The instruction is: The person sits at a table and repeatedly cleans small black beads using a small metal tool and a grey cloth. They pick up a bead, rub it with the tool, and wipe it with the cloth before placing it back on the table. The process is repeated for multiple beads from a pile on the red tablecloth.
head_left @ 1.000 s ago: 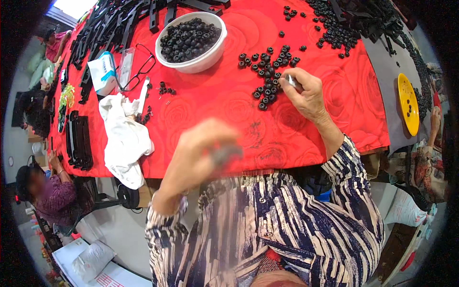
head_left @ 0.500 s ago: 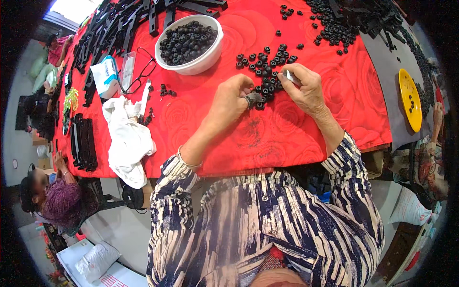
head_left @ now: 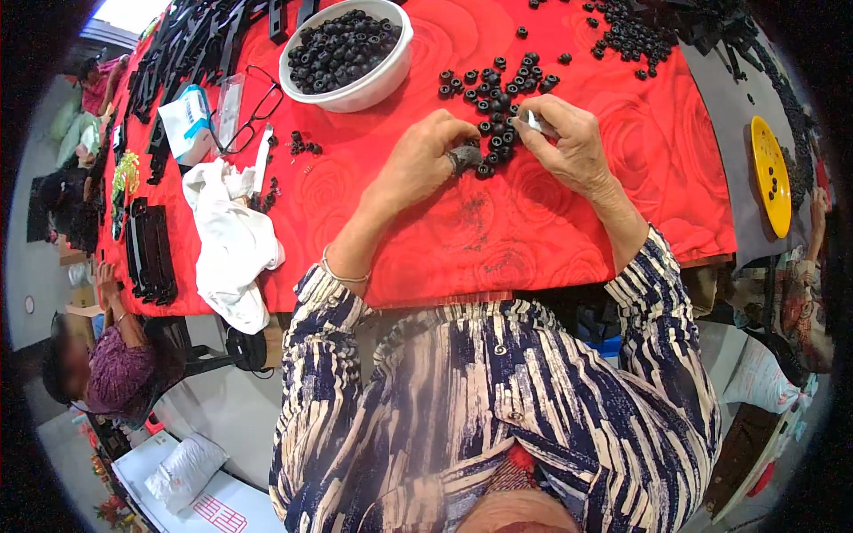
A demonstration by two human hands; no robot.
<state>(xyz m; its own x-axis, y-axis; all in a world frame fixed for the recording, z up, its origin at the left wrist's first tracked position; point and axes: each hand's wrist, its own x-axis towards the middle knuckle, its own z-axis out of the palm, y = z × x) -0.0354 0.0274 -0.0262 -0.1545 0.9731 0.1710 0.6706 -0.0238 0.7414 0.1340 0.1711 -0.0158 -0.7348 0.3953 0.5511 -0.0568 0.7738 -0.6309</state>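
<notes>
Person seated at the near edge of a surface point(head_left: 622, 213) under a red rose-patterned cloth, both hands working in a scatter of small black ring-shaped parts point(head_left: 498, 89) around the middle of it.

Left hand point(head_left: 422, 160): fingers curled and closed on a dark grey part point(head_left: 463, 160) at the fingertips. Right hand point(head_left: 569, 142): pinched shut on a small pale piece point(head_left: 534, 122) (too small to tell what it is). The two hands sit close together, nearly touching, right over the scatter.

Step in hand, by my reading: fitting or sorting single pieces from the loose pile. The next move would call for a fine pinch on one ring without dragging its neighbours along.

Around: white bowl point(head_left: 351, 53) full of the same black parts toward the far edge; crumpled white cloth point(head_left: 233, 244) near the left edge; eyeglasses point(head_left: 253, 120) beside the bowl; yellow dish point(head_left: 771, 173) off to the right.
</notes>
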